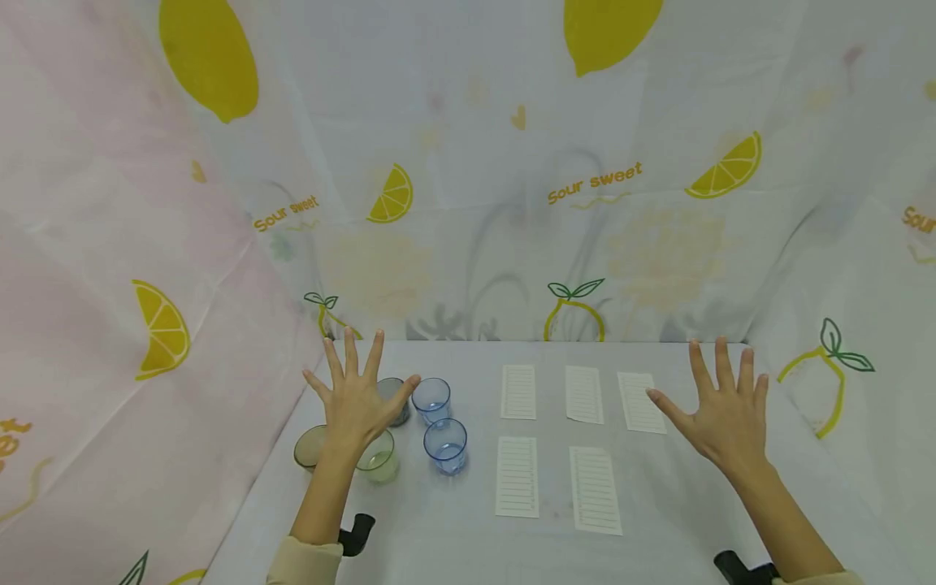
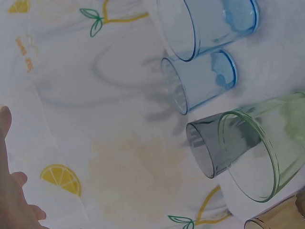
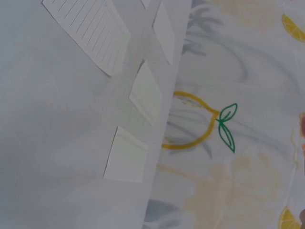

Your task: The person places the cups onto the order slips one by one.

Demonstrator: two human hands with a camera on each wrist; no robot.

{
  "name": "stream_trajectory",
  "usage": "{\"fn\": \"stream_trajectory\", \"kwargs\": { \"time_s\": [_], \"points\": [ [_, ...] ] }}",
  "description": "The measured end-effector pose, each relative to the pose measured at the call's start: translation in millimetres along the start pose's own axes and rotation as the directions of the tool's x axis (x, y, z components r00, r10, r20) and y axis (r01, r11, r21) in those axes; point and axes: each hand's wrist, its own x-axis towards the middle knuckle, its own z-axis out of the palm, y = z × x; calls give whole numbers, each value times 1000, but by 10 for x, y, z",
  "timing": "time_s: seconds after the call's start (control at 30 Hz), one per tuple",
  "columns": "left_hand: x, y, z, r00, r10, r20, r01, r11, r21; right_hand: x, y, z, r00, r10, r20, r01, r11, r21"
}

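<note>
Lemon-print fabric (image 1: 475,122) is hanging behind a white table (image 1: 468,556); at left, a brown glass (image 1: 309,447) is standing near the left hand (image 1: 357,406), whose released fingers are pointing forward, spread wide; a green glass (image 1: 380,465) and a grey glass (image 2: 205,140) are showing partly behind it; two blue glasses (image 1: 446,448) are standing just rightward; five paper slips (image 1: 517,477) are lying in two rows; the right hand (image 1: 727,418) is hovering beside them, fingers splayed, unclenched.

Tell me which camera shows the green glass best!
The left wrist view: the green glass looks big there, whole rim showing, though the picture edge cuts off its base. The head view shows it smaller, partly behind the left arm. The right wrist view misses it.
</note>
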Motion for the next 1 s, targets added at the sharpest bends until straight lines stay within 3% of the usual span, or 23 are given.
{"fn": "stream_trajectory", "kwargs": {
  "time_s": [0.23, 0.43, 0.63, 0.77, 1.0],
  "points": [
    [-14, -18, 15, 1000, -3, 7, 3, 1000, 10, -23, 14, 46, 1000, -7, -5, 7, 1000, 19],
    [-27, -31, 12, 999, -15, 39, 16, 1000, -7, -24, -1, 98, 999, -25, -20, 27, 988, 151],
    [-74, -73, 21, 995, -47, 92, 49, 999, -20, 22, -9, 239, 999, -44, -13, 45, 925, 377],
    [-143, -110, 61, 993, -47, 113, 52, 998, -46, 66, -16, 386, 997, -68, -27, 73, 889, 452],
    [-309, -189, 217, 999, -4, 54, 8, 997, -81, 150, -133, 706, 997, -62, -49, 78, 843, 532]
  ]
}}
